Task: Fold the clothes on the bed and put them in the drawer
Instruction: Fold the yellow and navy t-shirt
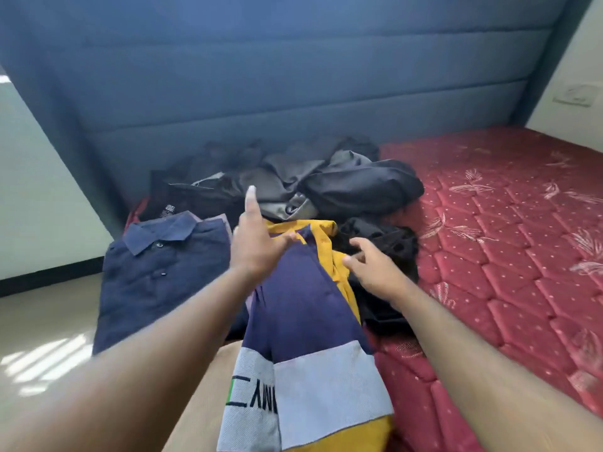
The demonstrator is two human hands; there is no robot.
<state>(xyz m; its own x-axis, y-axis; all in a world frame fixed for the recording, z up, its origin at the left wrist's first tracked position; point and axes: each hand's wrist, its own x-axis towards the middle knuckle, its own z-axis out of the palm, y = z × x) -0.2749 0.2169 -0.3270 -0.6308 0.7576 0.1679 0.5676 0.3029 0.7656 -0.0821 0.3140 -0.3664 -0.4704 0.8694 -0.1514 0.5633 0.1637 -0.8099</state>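
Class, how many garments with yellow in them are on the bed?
1: the yellow, navy and white shirt lies in front, between both hands. The dark pile behind may hide others.
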